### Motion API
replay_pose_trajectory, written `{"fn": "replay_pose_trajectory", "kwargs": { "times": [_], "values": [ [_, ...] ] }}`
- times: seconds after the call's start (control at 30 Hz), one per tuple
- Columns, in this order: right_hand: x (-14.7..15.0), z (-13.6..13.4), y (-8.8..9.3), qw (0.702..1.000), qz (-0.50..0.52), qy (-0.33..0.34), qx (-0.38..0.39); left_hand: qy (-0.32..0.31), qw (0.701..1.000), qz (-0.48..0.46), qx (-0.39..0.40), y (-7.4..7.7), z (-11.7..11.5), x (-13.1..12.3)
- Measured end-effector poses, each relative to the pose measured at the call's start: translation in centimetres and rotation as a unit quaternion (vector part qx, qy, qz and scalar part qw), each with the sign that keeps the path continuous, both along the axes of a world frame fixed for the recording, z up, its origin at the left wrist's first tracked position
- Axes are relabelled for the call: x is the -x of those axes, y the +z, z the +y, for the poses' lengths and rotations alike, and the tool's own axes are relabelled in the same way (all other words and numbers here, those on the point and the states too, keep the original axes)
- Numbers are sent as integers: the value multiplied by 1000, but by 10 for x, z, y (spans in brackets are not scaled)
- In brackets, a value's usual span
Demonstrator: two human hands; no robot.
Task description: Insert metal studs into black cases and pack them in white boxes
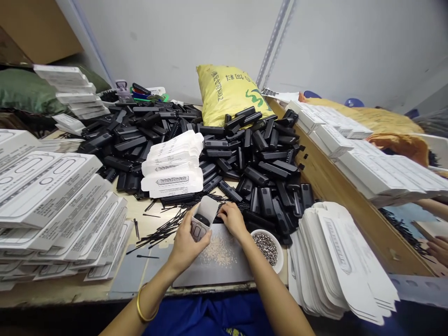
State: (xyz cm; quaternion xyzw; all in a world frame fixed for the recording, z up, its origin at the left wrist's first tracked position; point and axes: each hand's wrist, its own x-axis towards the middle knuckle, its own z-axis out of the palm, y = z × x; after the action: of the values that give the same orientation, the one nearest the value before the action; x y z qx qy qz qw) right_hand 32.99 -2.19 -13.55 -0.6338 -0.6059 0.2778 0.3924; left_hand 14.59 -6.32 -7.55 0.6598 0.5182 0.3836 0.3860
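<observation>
- Box (202,218) sits clamped in the left hand (187,245), open mouth tilted up and away, a dark part already inside.
- Right hand (233,219) rests just right of it, fingers curled down on the surface (105,287) at the black parts pile (266,163); can't tell if it grips anything.

matt white card box (202,215), black ribbed plastic cases (266,163), worn wooden table (336,186)

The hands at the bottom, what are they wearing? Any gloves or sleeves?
No gloves and no sleeves. Both the left hand and the right hand are bare, and the forearms are bare too, as far as the picture shows. The only thing worn is a thin gold-coloured bangle, a plain smooth ring around the left wrist. I see no rings or watch on either hand.
</observation>
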Motion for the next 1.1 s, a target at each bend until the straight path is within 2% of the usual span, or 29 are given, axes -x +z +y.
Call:
{"fn": "replay_pose_trajectory", "kwargs": {
  "times": [0.07, 0.13, 0.2, 0.27, 0.33, 0.47, 0.57, 0.63, 0.7, 0.77, 0.83, 0.93, 1.0, 1.1],
  "values": [
    [-8, -6, 14, 999, 24, -30, -15, -2, 1000, -11, 7, 0, -1, -13],
    [-13, -17, 37, 990, 107, -78, -46, -18, 1000, -9, 13, -1, -2, -23],
    [-12, -31, 64, 950, 269, -119, -106, -35, 999, -5, 9, -4, -5, -30],
    [-3, -45, 87, 921, 339, -114, -153, -43, 999, -10, 0, -6, -8, -33],
    [10, -57, 99, 929, 328, -94, -144, -42, 999, -21, -6, -8, -10, -34],
    [27, -68, 91, 944, 287, -95, -135, -41, 999, -29, -16, -10, -12, -33],
    [23, -70, 82, 979, 156, -55, -122, -40, 998, -26, -38, -13, -12, -31],
    [19, -69, 78, 985, 111, -55, -117, -30, 998, -26, -50, -14, -13, -31],
    [18, -65, 74, 979, 156, -74, -105, -35, 997, -27, -62, -15, -13, -31],
    [24, -59, 67, 968, 226, -74, -81, -63, 995, -27, -78, -15, -13, -30],
    [35, -54, 60, 961, 255, -73, -72, -86, 992, -29, -83, -15, -11, -30],
    [53, -56, 52, 969, 189, -80, -140, -83, 993, -72, -45, -15, -8, -29],
    [60, -62, 50, 971, 132, -60, -190, -81, 990, -114, -9, -16, -7, -29],
    [62, -67, 54, 971, 106, -50, -211, -71, 989, -129, 14, -16, -9, -30]
  ]
}}
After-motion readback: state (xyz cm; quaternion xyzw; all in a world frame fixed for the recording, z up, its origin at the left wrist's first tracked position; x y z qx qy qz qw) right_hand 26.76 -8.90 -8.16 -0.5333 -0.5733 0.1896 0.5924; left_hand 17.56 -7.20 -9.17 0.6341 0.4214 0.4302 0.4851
